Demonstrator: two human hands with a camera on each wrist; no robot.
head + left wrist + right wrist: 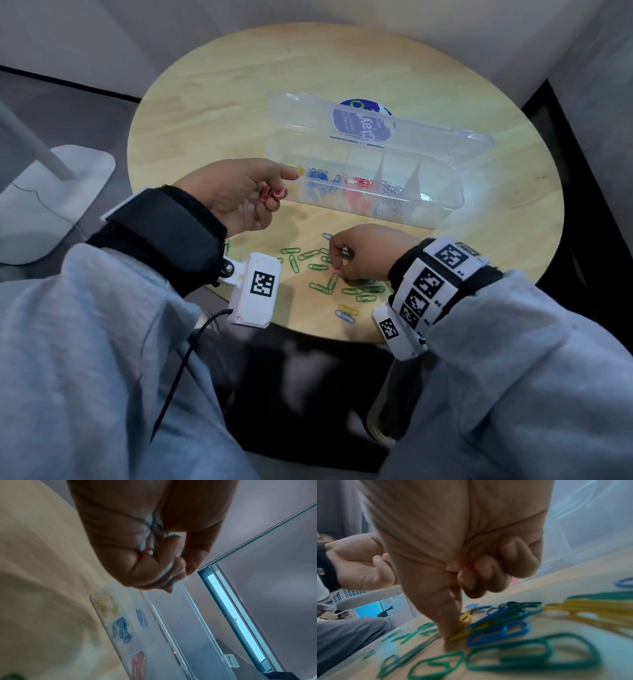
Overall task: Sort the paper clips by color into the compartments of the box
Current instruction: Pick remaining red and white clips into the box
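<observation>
Table (239,89): pale wood, grain showing, smooth matt finish. Box (442,205): clear glossy plastic, catching glare at centre right. Paper clips (318,266): smooth coloured coating, lying lower centre. Sleeves (85,359): soft grey cloth, matt. Wrist straps (171,226): black fabric.

Left hand (239,195) raised at nine o'clock, palm up, fingers curled around red clips (273,194). Right hand (363,253) at five o'clock, knuckles up, thumb and forefinger pinched low, other fingers curled.
</observation>
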